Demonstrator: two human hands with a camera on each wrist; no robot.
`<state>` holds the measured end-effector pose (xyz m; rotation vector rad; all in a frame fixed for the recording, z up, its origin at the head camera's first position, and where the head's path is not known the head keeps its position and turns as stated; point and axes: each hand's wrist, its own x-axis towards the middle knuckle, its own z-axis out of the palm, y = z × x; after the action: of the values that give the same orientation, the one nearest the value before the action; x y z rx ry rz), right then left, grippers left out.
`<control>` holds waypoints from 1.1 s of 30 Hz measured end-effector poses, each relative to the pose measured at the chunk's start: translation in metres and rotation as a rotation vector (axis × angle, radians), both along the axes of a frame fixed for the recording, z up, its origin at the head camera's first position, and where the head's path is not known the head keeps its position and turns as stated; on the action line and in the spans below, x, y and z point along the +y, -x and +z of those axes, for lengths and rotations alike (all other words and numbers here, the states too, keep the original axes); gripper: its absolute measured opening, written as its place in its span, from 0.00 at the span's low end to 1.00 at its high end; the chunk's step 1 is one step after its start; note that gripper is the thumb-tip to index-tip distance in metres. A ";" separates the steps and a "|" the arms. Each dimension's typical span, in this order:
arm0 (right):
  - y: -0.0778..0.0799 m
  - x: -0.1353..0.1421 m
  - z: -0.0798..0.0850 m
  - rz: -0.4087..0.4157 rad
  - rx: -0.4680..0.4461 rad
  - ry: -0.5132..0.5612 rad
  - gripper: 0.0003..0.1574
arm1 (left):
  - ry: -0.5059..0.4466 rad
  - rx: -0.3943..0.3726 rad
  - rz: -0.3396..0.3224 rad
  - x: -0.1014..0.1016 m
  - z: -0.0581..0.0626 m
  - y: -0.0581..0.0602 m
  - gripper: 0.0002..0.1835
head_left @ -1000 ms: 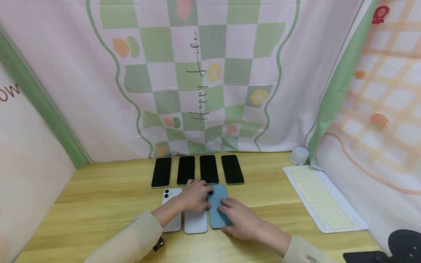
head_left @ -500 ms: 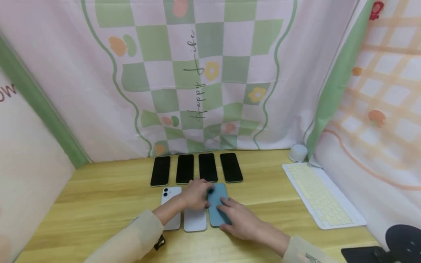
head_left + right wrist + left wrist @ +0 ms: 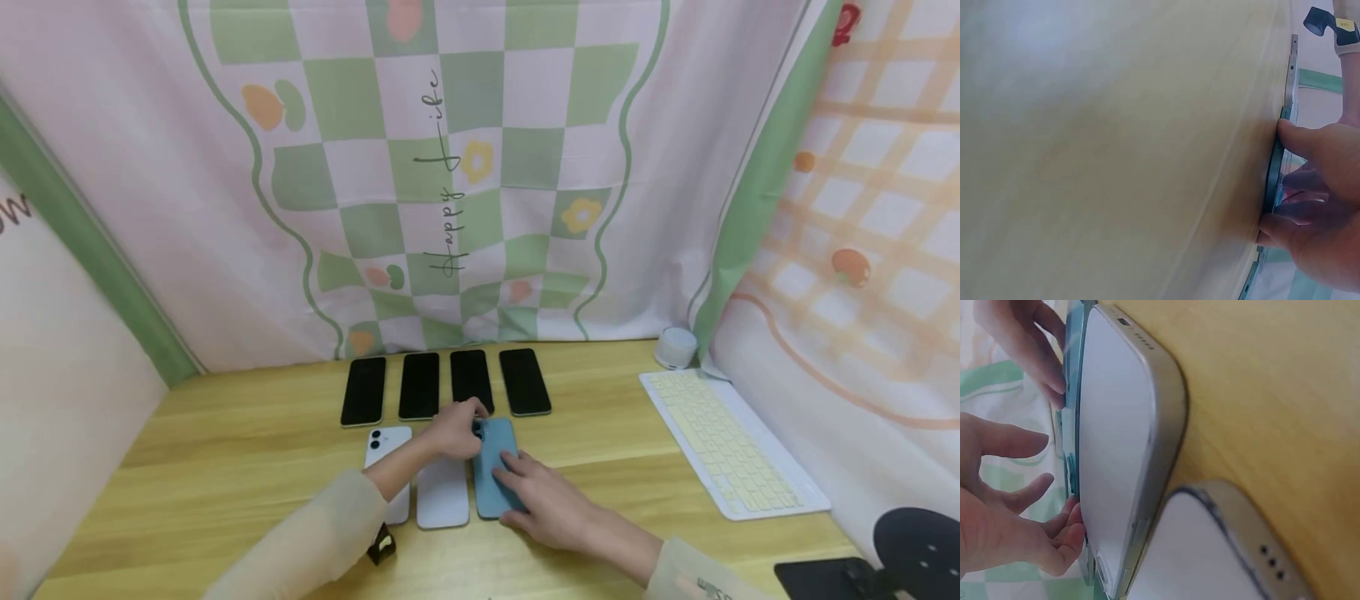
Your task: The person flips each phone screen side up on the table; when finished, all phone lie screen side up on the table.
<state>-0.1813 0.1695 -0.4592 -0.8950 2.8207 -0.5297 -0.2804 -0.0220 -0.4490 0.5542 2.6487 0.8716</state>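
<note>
A blue phone (image 3: 495, 479) lies back up at the right end of the front row. My right hand (image 3: 551, 504) holds it along its right side, with its thumb by the lower corner and fingers over the back. Around the camera corner is my left hand (image 3: 453, 429), with loosely bent fingers touching the phone's edge in the left wrist view. Under and beside the left hand lie a white phone (image 3: 442, 496) and, farther left, another white phone (image 3: 386, 442) with two round lenses. My left forearm covers part of that one.
Several black-screened phones (image 3: 363, 392) line the back of the wooden table (image 3: 600, 450). On the right are a white keyboard (image 3: 727, 446), a small white cylinder (image 3: 675, 347) and a black stand (image 3: 918, 546). A printed cloth (image 3: 322, 208) hangs behind.
My left hand has shifted slightly up toward the blue phone's top edge, uncovering more of the middle white phone. My right hand stays on the blue phone.
</note>
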 end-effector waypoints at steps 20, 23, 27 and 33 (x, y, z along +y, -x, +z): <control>0.001 0.001 0.000 0.040 0.004 -0.049 0.39 | 0.117 0.018 -0.005 0.013 0.001 0.006 0.28; 0.000 0.000 -0.001 0.043 0.010 -0.069 0.39 | 0.137 0.025 -0.020 0.013 0.001 0.007 0.28; 0.000 0.000 -0.002 0.036 0.026 -0.085 0.38 | 0.176 0.068 -0.070 0.012 0.001 0.004 0.28; 0.000 -0.002 -0.002 0.032 0.026 -0.079 0.37 | 0.245 0.122 -0.102 0.012 -0.004 -0.002 0.30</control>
<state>-0.1812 0.1678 -0.4609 -0.9365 2.8231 -0.4025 -0.2783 -0.0104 -0.4529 0.6908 2.7530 0.4886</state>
